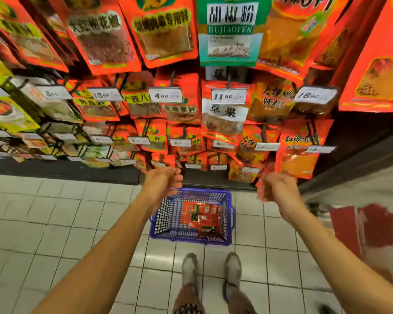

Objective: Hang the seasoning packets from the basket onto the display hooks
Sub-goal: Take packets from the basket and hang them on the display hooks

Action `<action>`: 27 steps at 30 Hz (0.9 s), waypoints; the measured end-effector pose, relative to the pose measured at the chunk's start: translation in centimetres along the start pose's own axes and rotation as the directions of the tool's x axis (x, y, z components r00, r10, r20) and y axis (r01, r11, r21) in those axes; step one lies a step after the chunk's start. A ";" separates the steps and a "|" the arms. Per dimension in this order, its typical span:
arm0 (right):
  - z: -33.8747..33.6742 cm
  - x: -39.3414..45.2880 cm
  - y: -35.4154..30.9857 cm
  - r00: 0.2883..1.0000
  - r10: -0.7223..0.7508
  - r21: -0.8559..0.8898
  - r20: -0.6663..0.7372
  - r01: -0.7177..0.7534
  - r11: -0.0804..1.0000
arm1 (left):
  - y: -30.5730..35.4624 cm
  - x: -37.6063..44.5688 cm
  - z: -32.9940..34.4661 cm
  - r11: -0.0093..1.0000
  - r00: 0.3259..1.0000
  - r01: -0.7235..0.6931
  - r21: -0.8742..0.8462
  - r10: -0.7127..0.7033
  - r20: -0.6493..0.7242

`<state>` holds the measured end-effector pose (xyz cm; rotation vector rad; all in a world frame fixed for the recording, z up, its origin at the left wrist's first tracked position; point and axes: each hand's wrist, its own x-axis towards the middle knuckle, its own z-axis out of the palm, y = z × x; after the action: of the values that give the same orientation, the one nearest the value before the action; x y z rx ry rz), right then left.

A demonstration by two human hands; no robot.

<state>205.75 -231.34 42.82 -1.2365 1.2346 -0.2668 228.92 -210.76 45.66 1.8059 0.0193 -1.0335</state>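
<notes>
Both my bare forearms are stretched forward, roughly level with each other and well apart. My left hand [162, 181] has its fingers curled loosely inward, nothing visible in them. My right hand [279, 189] is curled too, pinching a red foil seasoning packet [262, 193].

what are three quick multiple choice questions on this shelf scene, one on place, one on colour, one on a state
1. Where does the basket stand?
A. on the tiled floor before the shoes
B. on a shelf
C. on a hook

2. What colour is the basket?
A. green
B. blue
C. yellow

3. What is the right hand doing?
A. hanging open
B. resting on the basket
C. gripping a red packet

Answers:
1 A, floor tiles surround it.
2 B, its mesh walls are blue.
3 C, its fingers curl round the packet; the left hand is curled and shows nothing in it.
</notes>
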 end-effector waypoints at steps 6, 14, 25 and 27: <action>8.8 6.3 14.5 0.971 0.235 -0.054 -0.052 -0.237 0.970 | -14.8 11.7 -1.3 0.968 0.976 0.218 0.127 -0.219 -0.008; 19.6 18.8 41.4 0.938 0.346 -0.486 -0.022 -0.313 0.816 | -38.3 29.9 -2.3 0.851 0.891 0.446 0.276 -0.453 -0.044; 26.3 37.9 60.5 0.898 0.204 -0.909 0.390 0.340 0.243 | -56.3 44.3 -0.9 0.802 0.816 0.539 0.256 -0.573 0.076; 27.1 39.0 61.5 0.890 0.222 -0.917 0.399 0.393 0.073 | -57.7 45.0 -0.5 0.790 0.804 0.582 0.192 -0.594 0.007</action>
<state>216.11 -220.89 -33.53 -2.4339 0.7823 1.0358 231.98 -201.22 -26.81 1.9779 0.4964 -1.5789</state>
